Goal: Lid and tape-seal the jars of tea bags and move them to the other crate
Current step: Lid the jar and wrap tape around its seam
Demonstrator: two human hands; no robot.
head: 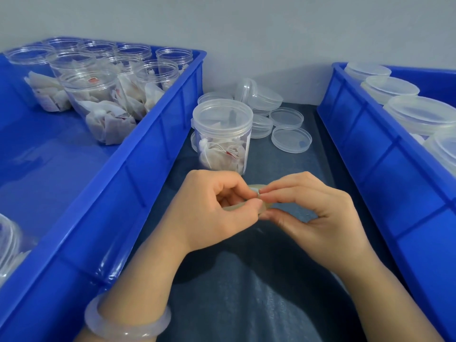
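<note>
A clear jar of tea bags [223, 137] with its lid on stands on the dark table between two blue crates. Just in front of it, my left hand [209, 208] grips a small roll of clear tape [254, 202]. My right hand [313, 206] pinches the tape's end at the roll with thumb and forefinger. Most of the roll is hidden by my fingers. The left crate [148, 154] holds several open jars of tea bags [98, 99]. The right crate [385, 154] holds several lidded jars [424, 114].
Loose clear lids [286, 127] lie in a pile on the table behind the lidded jar. A pale wall runs along the back. A bangle [128, 322] sits on my left wrist. Another jar [7, 240] shows at the left crate's near end.
</note>
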